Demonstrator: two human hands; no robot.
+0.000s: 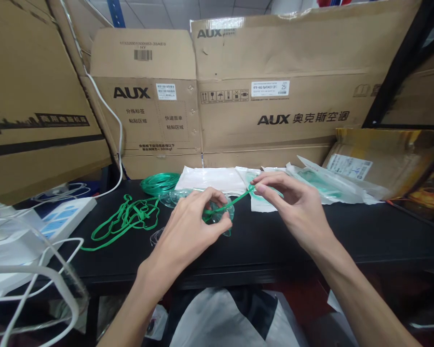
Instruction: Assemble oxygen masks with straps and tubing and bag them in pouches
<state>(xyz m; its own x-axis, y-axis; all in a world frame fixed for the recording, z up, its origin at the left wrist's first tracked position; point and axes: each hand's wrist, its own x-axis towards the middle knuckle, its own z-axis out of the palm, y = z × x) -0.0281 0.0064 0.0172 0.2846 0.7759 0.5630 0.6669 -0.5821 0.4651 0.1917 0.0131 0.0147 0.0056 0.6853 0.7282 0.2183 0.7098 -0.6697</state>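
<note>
My left hand (pixel 198 219) is closed round a clear, green-tinted plastic oxygen mask (pixel 228 226), its fingers hiding much of it. A green elastic strap (pixel 237 200) runs from the mask up to my right hand (pixel 287 195), which pinches the strap's end between thumb and fingertips. The strap looks taut between the two hands. Left of my left hand, a tangle of green elastic straps (pixel 130 219) lies on the black table. Behind it, more clear plastic (pixel 171 197) shows, and a coil of green tubing (pixel 159 183) rests near the cardboard.
White packages (pixel 211 179) lie along the back of the black table (pixel 292 246), several with green contents. A white power strip (pixel 67 217) with cables stands at the left. Tall cardboard panels (pixel 231 130) close off the back; an opened carton (pixel 383 154) is at the right.
</note>
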